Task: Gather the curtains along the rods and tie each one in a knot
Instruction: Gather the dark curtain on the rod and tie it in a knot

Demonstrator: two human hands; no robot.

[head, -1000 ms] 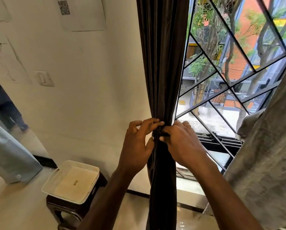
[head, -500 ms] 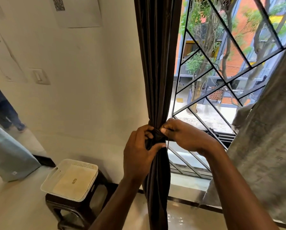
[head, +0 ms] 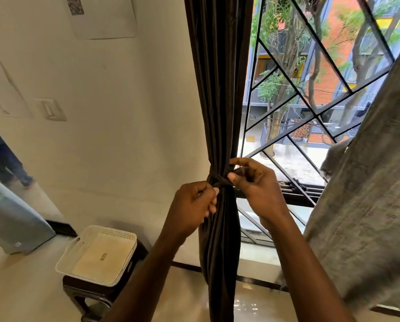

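A dark brown curtain (head: 217, 89) hangs gathered in a narrow column left of the window. A tie band (head: 218, 181) of the same dark cloth cinches it at waist height. My left hand (head: 192, 208) is closed on the band's end at the curtain's left side. My right hand (head: 257, 184) pinches the band's other end at the right side, thumb and fingers together. A grey curtain (head: 366, 205) hangs loose at the right edge, touched by neither hand. The rods are out of view.
A white plastic basket (head: 96, 254) sits on a dark stool (head: 96, 296) at the lower left. A window with a black diagonal grille (head: 310, 108) is behind the curtains. Another person's legs (head: 6, 159) stand at the far left.
The hands have drawn apart to either side of the dark curtain, pulling the band tight around it. The camera has tilted slightly.
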